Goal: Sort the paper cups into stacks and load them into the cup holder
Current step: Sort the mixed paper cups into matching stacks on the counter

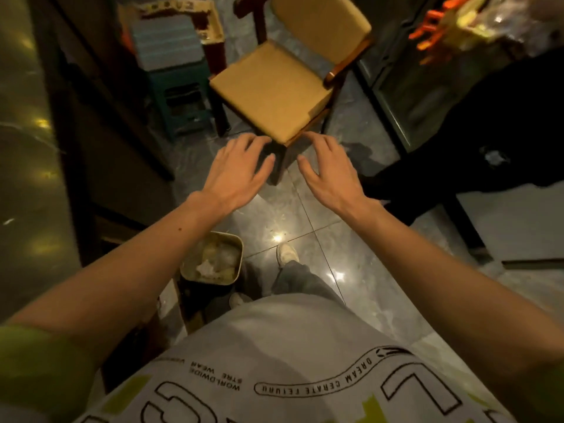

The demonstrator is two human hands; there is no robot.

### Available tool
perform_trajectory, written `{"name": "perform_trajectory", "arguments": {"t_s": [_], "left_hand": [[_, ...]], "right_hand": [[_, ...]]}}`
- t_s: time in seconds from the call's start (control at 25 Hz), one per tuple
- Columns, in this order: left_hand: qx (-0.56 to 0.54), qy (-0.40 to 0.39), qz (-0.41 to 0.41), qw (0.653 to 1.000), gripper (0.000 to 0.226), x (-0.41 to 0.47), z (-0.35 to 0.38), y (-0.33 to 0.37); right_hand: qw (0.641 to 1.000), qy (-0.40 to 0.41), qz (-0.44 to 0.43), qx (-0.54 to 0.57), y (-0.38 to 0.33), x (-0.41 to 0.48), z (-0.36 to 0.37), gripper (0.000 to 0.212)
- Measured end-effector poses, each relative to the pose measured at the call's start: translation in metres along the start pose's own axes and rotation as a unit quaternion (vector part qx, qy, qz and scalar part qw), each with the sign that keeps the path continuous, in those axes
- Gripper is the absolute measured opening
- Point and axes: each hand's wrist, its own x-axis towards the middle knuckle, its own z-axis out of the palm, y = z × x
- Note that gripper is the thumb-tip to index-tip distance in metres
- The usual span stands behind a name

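Note:
No paper cups and no cup holder show in the head view. My left hand (236, 170) is stretched out palm down, fingers spread, holding nothing. My right hand (328, 170) mirrors it a short way to the right, also spread with nothing in it. Both hover above the tiled floor, just in front of the near corner of a wooden chair (274, 90) with tan cushions. Neither hand touches the chair.
A small bin (235, 244) with crumpled paper stands on the floor by my left foot. A green stool (180, 96) with a box on it stands left of the chair. Dark furniture runs along the left, a dark table (457, 87) with orange items on the right.

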Motion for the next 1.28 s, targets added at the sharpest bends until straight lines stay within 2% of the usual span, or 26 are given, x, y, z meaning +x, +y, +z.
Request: {"name": "perform_trajectory", "arguments": {"t_s": [0.16,0.44,0.64,0.92,1.28], "left_hand": [[0.008,-0.026,0.054,0.998,0.046,0.015,0.007,0.039],[0.014,-0.044,0.116,0.992,0.044,0.047,0.032,0.128],[0.026,-0.044,0.158,0.986,0.044,0.102,0.071,0.232],[0.043,-0.048,0.243,0.968,0.045,0.171,0.132,0.381],[0.048,-0.026,0.31,0.949,0.046,0.274,0.157,0.466]], "right_hand": [[0.998,0.031,0.057,0.011,0.027,-0.028,-0.021,0.049],[0.992,0.071,0.099,0.031,0.103,-0.056,-0.068,0.05],[0.985,0.106,0.137,0.021,0.199,-0.078,-0.137,0.05],[0.97,0.159,0.176,-0.048,0.329,-0.111,-0.242,0.048],[0.955,0.206,0.192,-0.094,0.417,-0.079,-0.316,0.048]]}}
